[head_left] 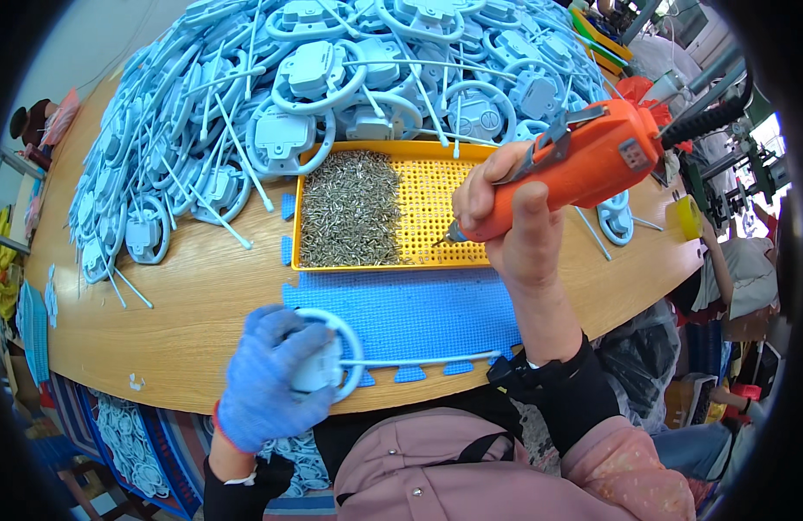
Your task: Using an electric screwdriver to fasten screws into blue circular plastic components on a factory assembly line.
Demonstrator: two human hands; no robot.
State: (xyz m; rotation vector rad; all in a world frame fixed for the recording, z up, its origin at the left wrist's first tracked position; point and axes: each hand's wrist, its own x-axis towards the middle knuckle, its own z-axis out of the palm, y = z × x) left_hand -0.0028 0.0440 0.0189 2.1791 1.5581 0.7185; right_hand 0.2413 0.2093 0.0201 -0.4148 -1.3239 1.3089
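Left hand (264, 382) in a fuzzy blue knit glove, clenched around a pale blue plastic ring part (325, 354) at the near table edge. The part is a smooth hoop with a boxy centre and a thin straight stem running right over a blue nubbed foam mat (419, 308). Glove hides most of the centre.

Right hand (506, 217), bare, grips an orange electric screwdriver (592, 161), hard plastic body, metal lever; bit tip sits over the yellow perforated tray (436, 195). Tray's left half heaped with small shiny metal screws (349, 208).

Behind it, a tangled pile of identical pale blue parts (315, 87) on the round wooden table (184, 295). Far pile cut off by the rim; right-side clutter too blurred to tell.
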